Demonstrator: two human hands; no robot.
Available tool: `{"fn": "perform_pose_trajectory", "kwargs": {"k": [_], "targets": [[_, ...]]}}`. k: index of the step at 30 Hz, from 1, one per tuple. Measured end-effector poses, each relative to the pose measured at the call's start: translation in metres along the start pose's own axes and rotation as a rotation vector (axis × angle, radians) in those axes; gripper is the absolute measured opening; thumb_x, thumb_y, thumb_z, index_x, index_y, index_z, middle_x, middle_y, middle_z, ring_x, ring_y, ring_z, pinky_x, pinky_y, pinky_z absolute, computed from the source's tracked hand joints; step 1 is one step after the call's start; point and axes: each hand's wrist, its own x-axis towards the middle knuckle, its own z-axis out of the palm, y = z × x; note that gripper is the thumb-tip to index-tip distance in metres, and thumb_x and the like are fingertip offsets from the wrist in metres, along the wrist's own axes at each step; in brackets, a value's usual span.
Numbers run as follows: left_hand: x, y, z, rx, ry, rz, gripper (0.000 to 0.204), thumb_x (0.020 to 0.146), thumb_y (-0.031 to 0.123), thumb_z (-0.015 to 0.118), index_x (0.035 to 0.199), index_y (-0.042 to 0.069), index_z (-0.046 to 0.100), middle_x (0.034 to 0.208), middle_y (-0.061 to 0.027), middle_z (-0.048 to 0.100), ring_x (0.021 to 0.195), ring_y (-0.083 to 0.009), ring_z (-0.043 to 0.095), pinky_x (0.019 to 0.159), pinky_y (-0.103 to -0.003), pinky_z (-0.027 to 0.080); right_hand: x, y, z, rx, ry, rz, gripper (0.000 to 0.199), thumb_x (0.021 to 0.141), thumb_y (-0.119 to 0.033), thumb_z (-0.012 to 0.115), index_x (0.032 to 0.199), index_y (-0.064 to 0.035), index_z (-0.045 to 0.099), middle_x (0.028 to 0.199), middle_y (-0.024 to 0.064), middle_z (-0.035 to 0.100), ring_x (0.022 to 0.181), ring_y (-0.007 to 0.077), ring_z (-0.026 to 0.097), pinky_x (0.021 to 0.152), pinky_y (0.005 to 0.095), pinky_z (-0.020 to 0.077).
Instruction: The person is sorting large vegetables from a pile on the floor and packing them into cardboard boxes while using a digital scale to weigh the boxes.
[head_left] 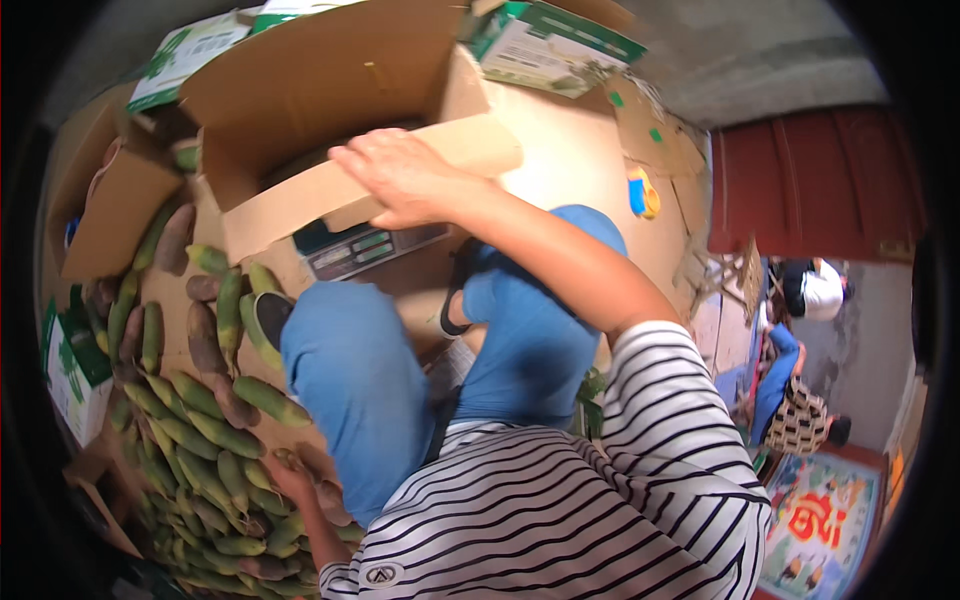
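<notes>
An upright cardboard box (pixel 300 75) gapes in front of my knees, on or just over a digital scale (pixel 350 255) whose panel shows below the near flap (pixel 285 210). My right hand (pixel 395 175) is closed over this flap, fingers across its upper edge and thumb on the near side. Down at the lower left, my left hand (pixel 290 482) reaches among green radishes (pixel 215 432), close to a small greenish-brown end (pixel 287 458). Its fingers are small and partly hidden, so I cannot tell its grip. The box's inside bottom is in shadow.
Brownish-pink roots (pixel 205 338) lie among the radishes. A smaller open carton (pixel 125 215) stands left; green-and-white cartons (pixel 555 50) stand behind. A blue-and-yellow tape roll (pixel 643 193) lies right. Two people are farther right, one in a patterned top (pixel 797 418), near a red metal door (pixel 815 180).
</notes>
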Motion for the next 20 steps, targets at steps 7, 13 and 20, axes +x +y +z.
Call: {"fn": "perform_pose_trajectory", "kwargs": {"k": [7,13,20], "targets": [[0.030,0.108,-0.101,-0.595,0.480,-0.026,0.052,0.094,0.026,0.059,0.131,-0.007,0.044,0.126,-0.0221,0.053,0.109,-0.0285,0.057,0.091,-0.037,0.048,0.000,-0.004,0.007,-0.031,-0.034,0.018,0.072,0.058,-0.022,0.078,0.119,0.0025,0.048,0.097,0.0161,0.056,0.095,0.0314,0.055,0.084,0.0403,0.0433],[0.052,0.256,-0.269,-0.988,0.858,0.304,0.034,0.096,0.010,0.054,0.120,-0.011,0.046,0.115,-0.0230,0.056,0.107,-0.0273,0.058,0.092,-0.036,0.052,0.001,-0.004,0.009,-0.046,-0.025,0.002,0.070,0.059,-0.023,0.078,0.117,0.0037,0.050,0.096,0.0163,0.057,0.093,0.0302,0.056,0.082,0.0385,0.0433],[0.114,0.381,-0.294,-1.302,0.511,0.592,0.042,0.095,0.011,0.055,0.130,-0.007,0.039,0.116,-0.0239,0.057,0.112,-0.0334,0.057,0.098,-0.044,0.051,0.000,-0.003,0.008,-0.062,-0.052,-0.004,0.074,0.060,-0.026,0.079,0.121,0.0043,0.049,0.099,0.0164,0.058,0.095,0.0302,0.056,0.084,0.0386,0.0428]]}}
